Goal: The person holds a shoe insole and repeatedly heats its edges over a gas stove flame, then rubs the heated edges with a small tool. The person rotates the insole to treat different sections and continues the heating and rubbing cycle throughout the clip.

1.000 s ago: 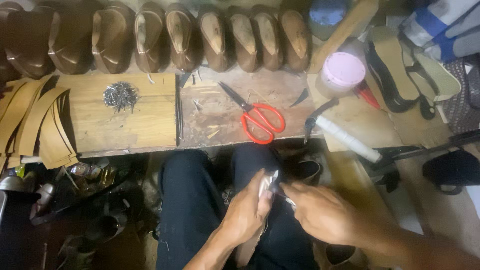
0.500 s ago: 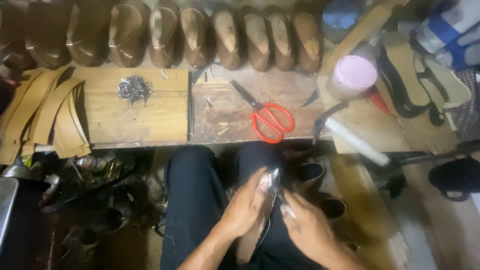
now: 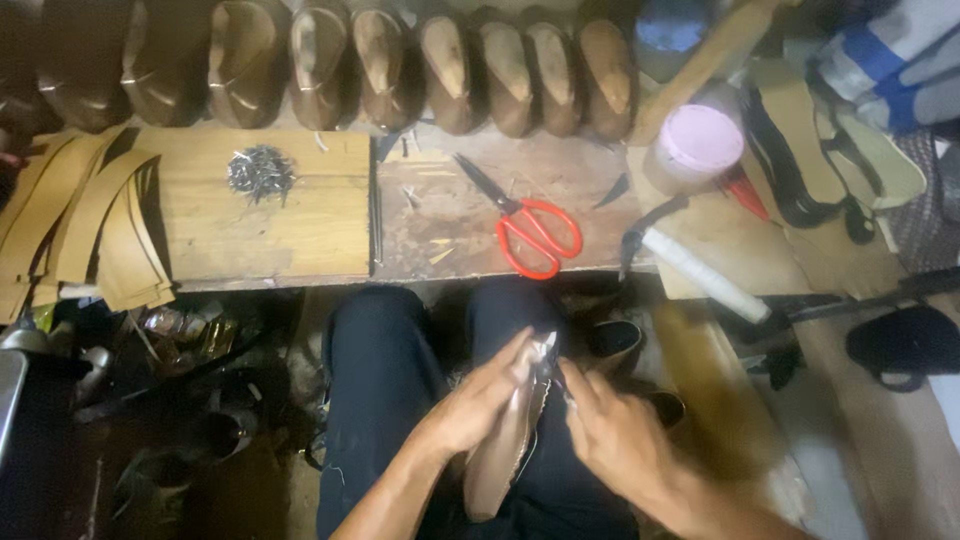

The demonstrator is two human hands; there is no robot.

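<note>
Leather strips (image 3: 80, 230) at nine o'clock, nails (image 3: 260, 172) at eleven, scissors (image 3: 530, 230) at twelve. On lap at six: left hand (image 3: 480, 405) clamped round shoe (image 3: 510, 440); right hand (image 3: 615, 435) pinching something, perhaps a tool. Pink tub (image 3: 700, 145) at one.

Dark navy trousers (image 3: 400, 400), seemingly plain cloth; forearms bare, no sleeves, rings or watch visible.

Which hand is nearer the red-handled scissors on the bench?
Right, narrowly. The right hand sits almost straight below the scissors; the left hand, holding the shoe piece, lies below and slightly left.
</note>
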